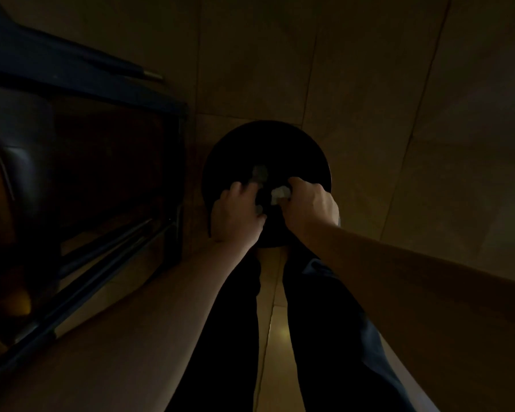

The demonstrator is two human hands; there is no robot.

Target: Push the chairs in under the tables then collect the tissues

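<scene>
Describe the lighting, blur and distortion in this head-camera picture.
Head view: very dim and warm-tinted; the furniture at left is near black. Brightest are the tissue in the right hand and a floor glare patch. The left hand is soft-edged. Wide-angle bending curves the floor tile lines.

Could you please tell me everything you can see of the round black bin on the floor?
The round black bin stands upright on the tiled floor, open-topped, directly ahead of the person's legs. Its inside is too dark to read. The left hand reaches over its near rim; the right hand holds a crumpled white tissue above its opening.
</scene>
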